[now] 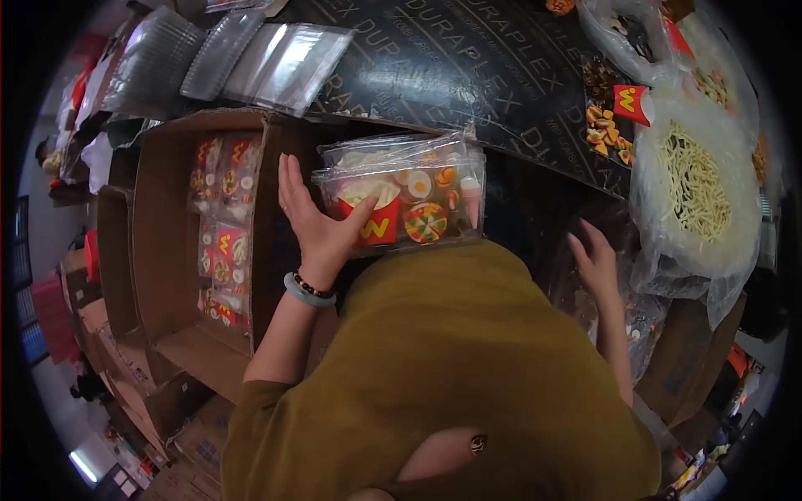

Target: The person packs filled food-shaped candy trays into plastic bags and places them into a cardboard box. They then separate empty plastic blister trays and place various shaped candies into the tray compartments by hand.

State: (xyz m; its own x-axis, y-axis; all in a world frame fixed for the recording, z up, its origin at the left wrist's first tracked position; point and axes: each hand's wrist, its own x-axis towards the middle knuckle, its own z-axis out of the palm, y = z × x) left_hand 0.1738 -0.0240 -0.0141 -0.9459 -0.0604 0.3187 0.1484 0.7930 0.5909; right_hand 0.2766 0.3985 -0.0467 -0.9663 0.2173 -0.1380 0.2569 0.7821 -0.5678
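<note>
My left hand (316,230) is spread, its thumb lying on the front of a stack of clear plastic packs (426,188) at the table's near edge. The top pack shows a red fries carton (373,219), a small pizza, a fried egg and other toy food pieces. Left of this hand stands an open cardboard box (196,338) with similar packs (224,250) inside. My right hand (595,260) is apart from the stack, at the right below the table edge, its fingers apart and nothing visible in them.
On the black table (434,63), clear plastic trays (154,63) stand at the back left. A bag of pale noodle-like pieces (693,179), a red carton (631,103) and small toy food pieces (607,134) lie at the right. Another cardboard box (693,355) stands at the lower right.
</note>
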